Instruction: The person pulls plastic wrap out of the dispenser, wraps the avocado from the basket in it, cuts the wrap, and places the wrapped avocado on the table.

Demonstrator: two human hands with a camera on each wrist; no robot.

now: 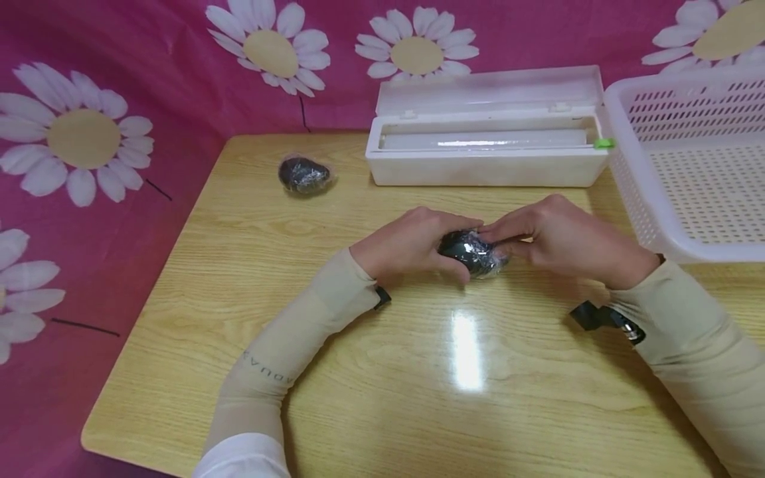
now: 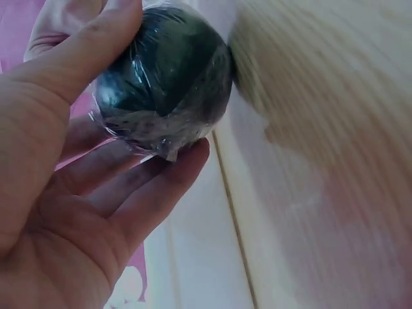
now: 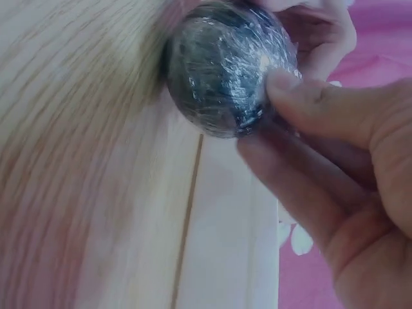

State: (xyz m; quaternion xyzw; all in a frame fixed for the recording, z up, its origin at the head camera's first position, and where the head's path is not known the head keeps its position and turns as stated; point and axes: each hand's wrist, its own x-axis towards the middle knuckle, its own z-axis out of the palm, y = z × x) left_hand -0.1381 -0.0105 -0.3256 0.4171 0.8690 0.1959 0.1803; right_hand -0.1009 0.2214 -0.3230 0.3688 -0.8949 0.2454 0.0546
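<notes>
A dark avocado [image 1: 469,251] wrapped in clear cling film is on the table between both hands. My left hand [image 1: 415,244] holds its left end, thumb on the near side and fingers on the far side. From the right, my right hand [image 1: 558,242] pinches the film-covered other end between thumb and fingers. Creased, shiny film covers the avocado [image 3: 225,71] in the right wrist view. The left wrist view shows smoother film over the dark skin of the avocado [image 2: 174,64]. Farther back on the left lies another film-wrapped avocado [image 1: 303,175], apart from both hands.
Behind the hands stands a white cling film box [image 1: 487,169], its lid raised, with a film roll [image 1: 526,139] inside and a green slider [image 1: 604,143] at its right end. A white perforated basket [image 1: 675,247] sits at the right. The wooden table [image 1: 382,398] meets a pink flowered cloth [image 1: 179,86].
</notes>
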